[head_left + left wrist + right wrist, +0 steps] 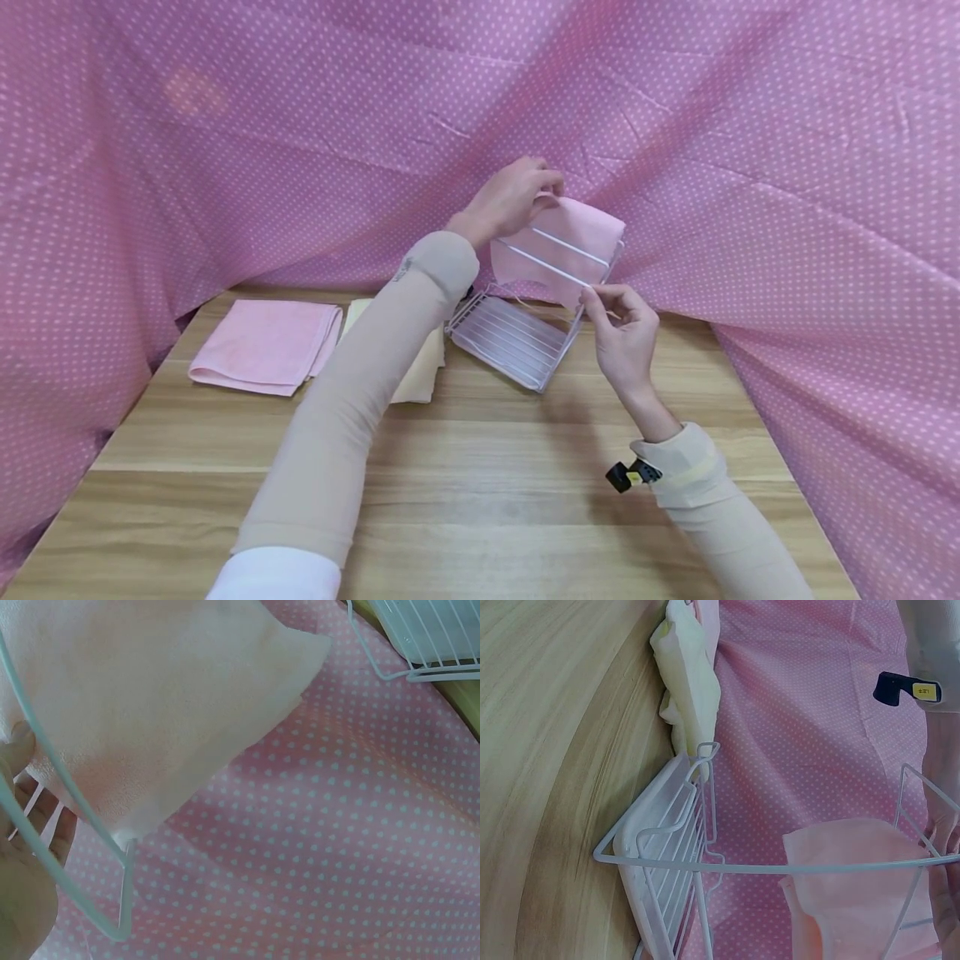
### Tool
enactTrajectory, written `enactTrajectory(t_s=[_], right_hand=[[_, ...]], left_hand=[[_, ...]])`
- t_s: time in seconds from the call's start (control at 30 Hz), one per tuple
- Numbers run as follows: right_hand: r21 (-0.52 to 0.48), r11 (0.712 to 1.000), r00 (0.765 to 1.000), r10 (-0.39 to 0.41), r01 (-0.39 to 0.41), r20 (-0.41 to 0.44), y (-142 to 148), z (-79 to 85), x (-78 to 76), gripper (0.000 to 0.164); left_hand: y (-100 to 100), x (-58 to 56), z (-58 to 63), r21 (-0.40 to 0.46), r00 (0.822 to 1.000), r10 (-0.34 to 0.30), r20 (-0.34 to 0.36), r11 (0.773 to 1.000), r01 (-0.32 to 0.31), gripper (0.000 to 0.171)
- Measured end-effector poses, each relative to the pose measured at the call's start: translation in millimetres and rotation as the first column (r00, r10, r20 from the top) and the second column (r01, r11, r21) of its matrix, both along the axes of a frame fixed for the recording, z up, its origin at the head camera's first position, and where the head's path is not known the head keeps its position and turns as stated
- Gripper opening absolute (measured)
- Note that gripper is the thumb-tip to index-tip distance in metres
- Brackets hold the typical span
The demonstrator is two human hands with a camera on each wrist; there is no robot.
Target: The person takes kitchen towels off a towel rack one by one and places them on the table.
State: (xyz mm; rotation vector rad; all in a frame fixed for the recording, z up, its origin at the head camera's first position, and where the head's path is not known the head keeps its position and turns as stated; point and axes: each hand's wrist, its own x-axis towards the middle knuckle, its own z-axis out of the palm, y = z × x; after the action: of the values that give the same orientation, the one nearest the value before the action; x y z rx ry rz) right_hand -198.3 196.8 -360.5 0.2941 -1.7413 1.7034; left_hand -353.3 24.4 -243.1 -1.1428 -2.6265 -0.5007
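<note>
A white wire rack (780,868) stands on the table with a pale tray (491,343) under its bottom wires. Over its upper bars hangs a pink towel (581,223), its lower edge dangling above the base. My left hand (513,198) reaches to the top of the rack and pinches the towel's upper corner. In the left wrist view, the fingers of that left hand (26,877) lie beside the bars and against the towel (150,697). On the rack's right side, my right hand (626,337) holds the upright wire between thumb and fingers.
A folded pink towel (262,342) lies at the left of the wooden table (480,500). Next to it is a folded pale yellow towel (420,375), partly hidden by my left sleeve. Pink dotted fabric (337,150) hangs close behind the rack and along both sides.
</note>
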Motion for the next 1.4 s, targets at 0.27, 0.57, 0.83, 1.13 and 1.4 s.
enactTrajectory(t_s=[0.27,0.57,0.83,1.13,1.4], right_hand=[[0.005,1.000,1.000,-0.002,0.002,-0.011,-1,-0.5,-1.3,0.019],[0.007,1.000,1.000,-0.003,0.003,-0.010,1,-0.5,-0.6,0.018],[0.012,1.000,1.000,-0.004,0.004,0.001,2,1.1,1.5,0.019],[0.018,1.000,1.000,0.002,-0.002,-0.003,3,1.7,1.0,0.018],[0.020,1.000,1.000,0.008,-0.008,0.001,4,1.1,0.2,0.019]], left_hand=[[-8,2.4,11.1,0.052,1.000,0.002,-0.021,0.999,-0.001,0.026],[-17,4.4,24.7,0.081,0.999,0.016,-0.039,0.997,-0.013,0.026],[-28,7.2,35.7,0.128,0.998,0.030,-0.057,0.992,-0.023,0.026],[-41,17.9,51.0,0.175,0.998,0.060,-0.032,0.983,-0.054,0.027],[-54,24.7,63.5,0.198,0.998,0.053,-0.043,0.979,-0.044,0.026]])
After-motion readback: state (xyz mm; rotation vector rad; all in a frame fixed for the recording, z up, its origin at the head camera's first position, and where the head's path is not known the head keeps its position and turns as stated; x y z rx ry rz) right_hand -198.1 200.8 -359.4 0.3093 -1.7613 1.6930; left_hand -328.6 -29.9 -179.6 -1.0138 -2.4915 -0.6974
